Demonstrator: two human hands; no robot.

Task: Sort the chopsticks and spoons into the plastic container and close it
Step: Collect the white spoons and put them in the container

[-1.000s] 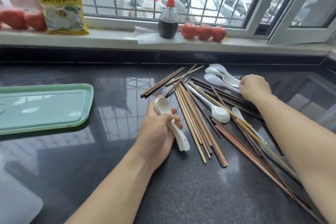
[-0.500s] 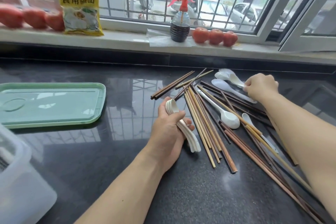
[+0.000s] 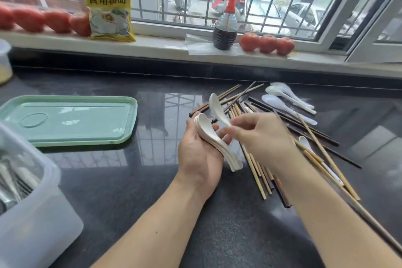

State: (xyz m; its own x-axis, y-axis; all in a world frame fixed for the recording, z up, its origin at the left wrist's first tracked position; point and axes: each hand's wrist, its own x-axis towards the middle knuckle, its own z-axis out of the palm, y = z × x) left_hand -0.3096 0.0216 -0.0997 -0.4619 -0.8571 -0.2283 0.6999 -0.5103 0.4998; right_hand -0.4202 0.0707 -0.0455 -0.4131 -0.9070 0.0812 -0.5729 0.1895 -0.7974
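Two hands over the counter (image 3: 113, 180), container (image 3: 32, 202) near-left with lid (image 3: 71, 122) off behind it. Chopsticks (image 3: 261, 172) and loose spoons (image 3: 282, 98) lie right. Left hand (image 3: 199, 154) cups a nested stack (image 3: 215, 143); right hand (image 3: 258, 135) pinches one spoon (image 3: 218, 109) by its handle. Best bet: align bowl-to-bowl, slide it in, then tighten the left grip.

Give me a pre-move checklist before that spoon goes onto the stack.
1. Left hand grips the spoon stack: ok.
2. Right hand pinches the single spoon by its handle: ok.
3. Single spoon bowl faces the same way as the stack: cannot tell.
4. Green lid off the plastic container: ok.
5. All spoons collected: not ok, loose spoons remain beside the chopsticks.
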